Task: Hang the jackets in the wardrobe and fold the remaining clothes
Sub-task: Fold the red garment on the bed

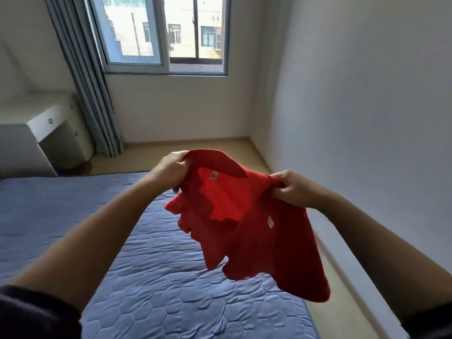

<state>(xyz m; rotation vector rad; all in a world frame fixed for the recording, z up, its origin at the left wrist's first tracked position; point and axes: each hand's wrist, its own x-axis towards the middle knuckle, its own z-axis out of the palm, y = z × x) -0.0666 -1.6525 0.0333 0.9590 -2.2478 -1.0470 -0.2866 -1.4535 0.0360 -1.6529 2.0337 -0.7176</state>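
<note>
A bed (pixel 73 216) with a blue quilted cover fills the lower left, beneath a window (pixel 159 35) with a grey curtain (pixel 83 77). A red collared shirt (pixel 247 231) hangs in the air above the bed's right edge, touching nothing below. The left hand (pixel 171 167) and right hand (pixel 293 189) each grasp a shoulder beside the collar, fingers curled into the cloth.

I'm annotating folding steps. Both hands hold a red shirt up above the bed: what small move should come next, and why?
Probably lower the red collared shirt onto the blue quilted bed and spread it flat. The left hand and right hand grip it near the collar, and it hangs bunched in mid-air, unready for folding.
</note>
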